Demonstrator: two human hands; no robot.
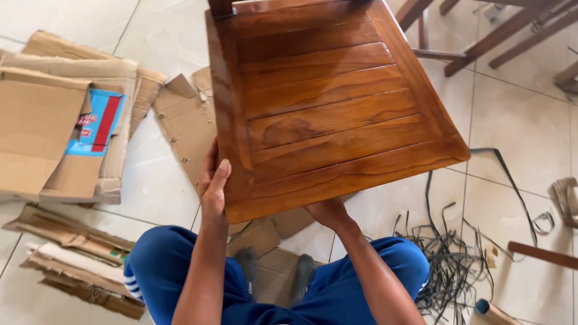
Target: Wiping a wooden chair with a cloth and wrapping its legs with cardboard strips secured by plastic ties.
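We hold a brown wooden chair seat point(331, 114) of glossy slats above the tiled floor point(518, 120). Our left hand point(214, 186) grips the seat's near left corner, thumb on top. Our right hand point(328, 212) is under the seat's near edge. Left of the seat lie flat cardboard pieces point(60, 132). Right of the seat and nearer to us lies a heap of dark straps point(448, 259).
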